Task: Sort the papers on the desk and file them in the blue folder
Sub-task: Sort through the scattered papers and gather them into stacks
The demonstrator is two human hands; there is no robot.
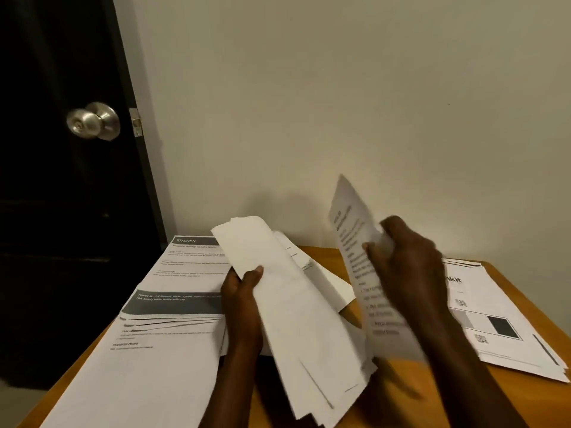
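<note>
"KITCHEN" heads the dark banner of the left sheet (pixel 194 251); the letters "nkit" show on the right stack (pixel 482 291).

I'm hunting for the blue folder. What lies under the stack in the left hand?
Under the stack, held by the left hand, loose sheets and desk show; no folder visible, but the stack hides part.

From my far-off seat I see two bare hands and two bare arms, and that is all of the person in view. The left hand (pixel 239 291) is at about 7 o'clock in the picture. It looks sharp, and its thumb (pixel 251 274) shows plainly. The right hand (pixel 408 257) is at about 4 o'clock. It looks bigger and a bit blurry, with bumpy knuckles. The left forearm (pixel 234 381) runs bare to the bottom edge near 6 o'clock, the right forearm (pixel 463 375) near 5 o'clock.
</note>
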